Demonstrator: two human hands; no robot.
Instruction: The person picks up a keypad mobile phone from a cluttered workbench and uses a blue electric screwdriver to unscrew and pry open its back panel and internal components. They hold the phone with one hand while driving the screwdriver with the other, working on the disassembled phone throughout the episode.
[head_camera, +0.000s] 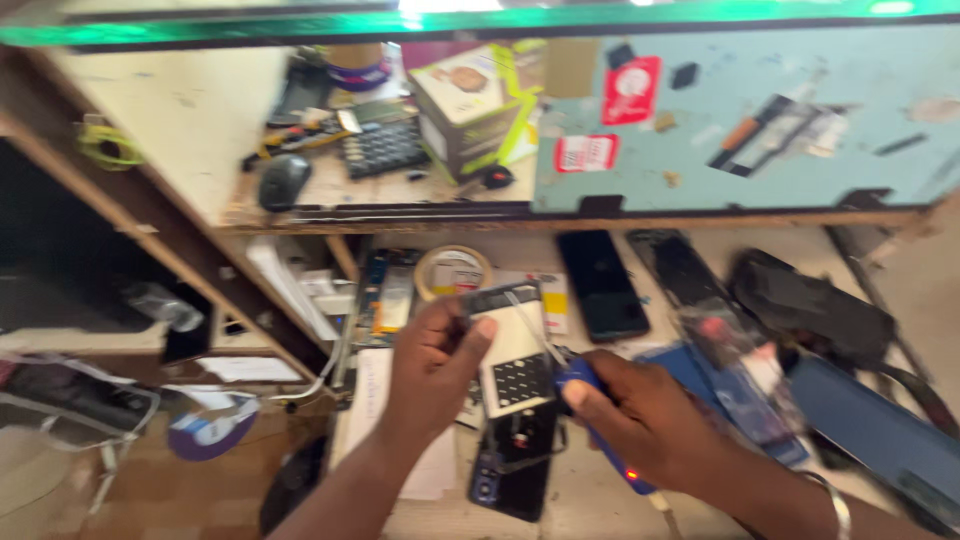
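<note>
My left hand (432, 365) holds an opened phone (514, 352) by its left edge, its back off and light inner parts showing. My right hand (640, 420) grips a blue-handled screwdriver (600, 430), and the thin metal shaft (530, 325) slants up across the phone's upper part. Just below the held phone lies a dark phone body (515, 470) on the workbench. The picture is blurred by motion.
A tape roll (452, 270), a black phone (602, 285) and another dark phone (685, 270) lie behind my hands. Blue and black cases (800, 330) sit at the right. On the shelf above are a calculator (383, 148), a mouse (284, 181) and a box (472, 105).
</note>
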